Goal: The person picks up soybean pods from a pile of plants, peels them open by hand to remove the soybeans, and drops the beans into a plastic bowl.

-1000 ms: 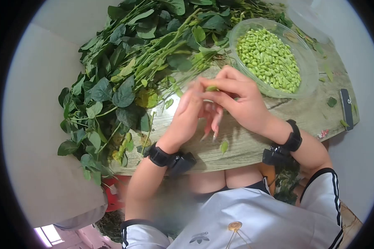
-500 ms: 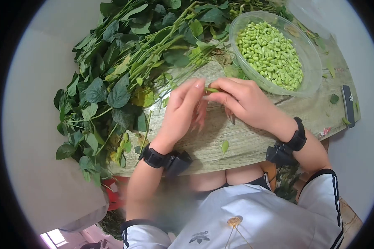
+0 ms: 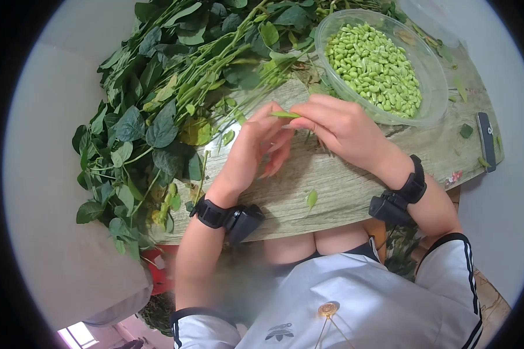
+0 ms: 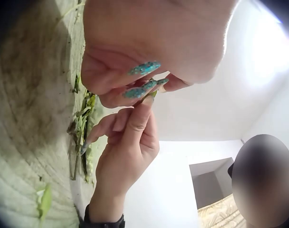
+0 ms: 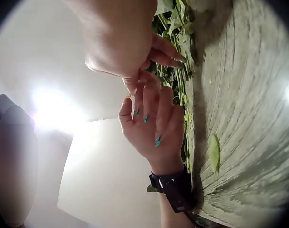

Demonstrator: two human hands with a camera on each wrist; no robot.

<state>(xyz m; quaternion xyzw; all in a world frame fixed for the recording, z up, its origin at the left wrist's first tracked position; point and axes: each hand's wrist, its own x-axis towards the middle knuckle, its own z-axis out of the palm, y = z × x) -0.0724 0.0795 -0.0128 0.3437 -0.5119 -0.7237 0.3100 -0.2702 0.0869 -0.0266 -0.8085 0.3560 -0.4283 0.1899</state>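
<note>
A slim green pod (image 3: 285, 114) spans the fingertips of both hands above the table. My right hand (image 3: 352, 132) pinches its right end between thumb and forefinger. At the pod's other end, my left hand (image 3: 247, 152) holds it with thumb and forefinger, the other fingers loosely bent. In the left wrist view, a bit of pod (image 4: 153, 94) shows by the tip of the right thumb, under the left hand's (image 4: 146, 52) teal nails. The right wrist view has the left hand (image 5: 156, 121) palm side on, touching the right hand (image 5: 123, 42); the pod is mostly hidden there.
A clear bowl (image 3: 439, 96) of shelled green beans (image 3: 375, 70) stands at the back right. Leafy stalks (image 3: 163, 125) cover the table's left and back. One loose pod (image 3: 312, 199) lies near the front edge, and a dark-and-grey tool (image 3: 486, 142) at the right.
The hands have moved slightly left and up together with the pod. More of the pod shows between the fingertips, and the left hand has turned, its lower fingers more bent.
</note>
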